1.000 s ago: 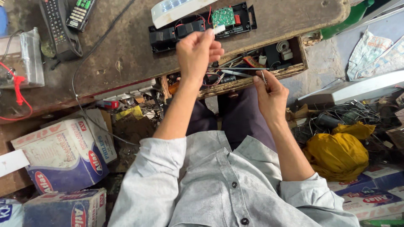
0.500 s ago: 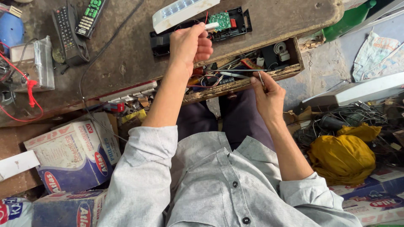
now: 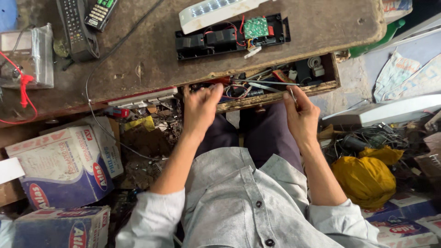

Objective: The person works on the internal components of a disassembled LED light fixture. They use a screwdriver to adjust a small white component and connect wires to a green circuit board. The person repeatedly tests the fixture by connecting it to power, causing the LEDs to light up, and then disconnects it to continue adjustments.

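My left hand (image 3: 202, 108) reaches over the front edge of an open wooden drawer (image 3: 328, 85) under the workbench, its fingertips down among wires and tools; what they touch is hidden. At the drawer's right part, my right hand (image 3: 301, 115) pinches a thin metal tool (image 3: 292, 95). On the bench above lies an opened black device housing (image 3: 202, 43) with a green circuit board (image 3: 256, 27) and red wires. A white lamp cover (image 3: 216, 11) lies beside it, and a small white piece (image 3: 252, 51) sits at the housing's front edge.
Two remote controls (image 3: 76, 25) and a clear plastic box (image 3: 27, 57) with a red wire lie on the bench's left. Cardboard boxes (image 3: 59, 170) stand on the floor at left. A yellow cloth bundle (image 3: 365, 179) and tangled cables are at right.
My left hand came down from the black housing on the bench to the drawer, leaving the small white piece by the housing. My right hand stayed at the drawer with its tool.
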